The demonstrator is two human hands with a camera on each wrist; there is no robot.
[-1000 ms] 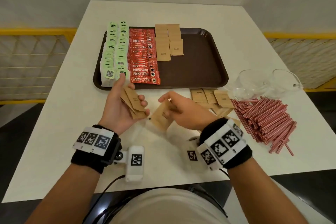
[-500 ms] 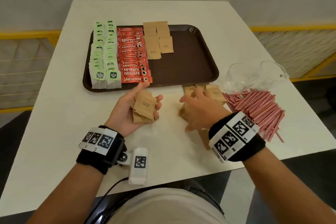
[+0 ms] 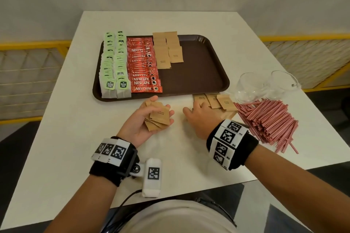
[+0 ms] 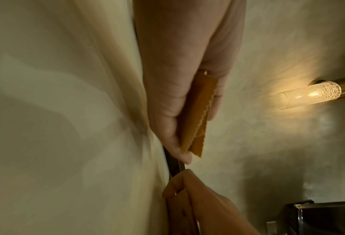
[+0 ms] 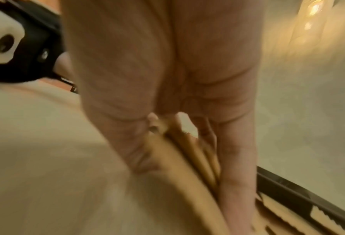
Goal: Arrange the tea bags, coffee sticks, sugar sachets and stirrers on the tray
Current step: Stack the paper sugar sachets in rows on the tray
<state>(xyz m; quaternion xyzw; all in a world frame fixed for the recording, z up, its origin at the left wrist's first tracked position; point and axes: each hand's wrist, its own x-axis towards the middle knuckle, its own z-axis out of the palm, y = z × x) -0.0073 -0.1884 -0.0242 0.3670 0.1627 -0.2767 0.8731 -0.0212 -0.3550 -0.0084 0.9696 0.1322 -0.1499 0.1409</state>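
since half a second ago my right hand [image 3: 202, 117] has stayed down on the loose sugar sachets [image 3: 217, 101] on the table [image 3: 66, 128], just in front of the tray [image 3: 198, 73]; the fingers lie over the sachets, and i cannot tell if they pinch one. my left hand [image 3: 144, 125] still holds a small stack of sachets [image 3: 158, 117] in the palm, fingers curled around it, a little above the table and near the front rim of the tray. on the tray, tea bags [image 3: 114, 68] fill the left side, coffee sticks [image 3: 144, 68] come next, then two short rows of sugar sachets [image 3: 167, 50]; the right half is bare. the stirrers [image 3: 269, 119] lie in a heap on the table at my right, touching the loose sachets, with two glass cups [image 3: 265, 85] behind them.
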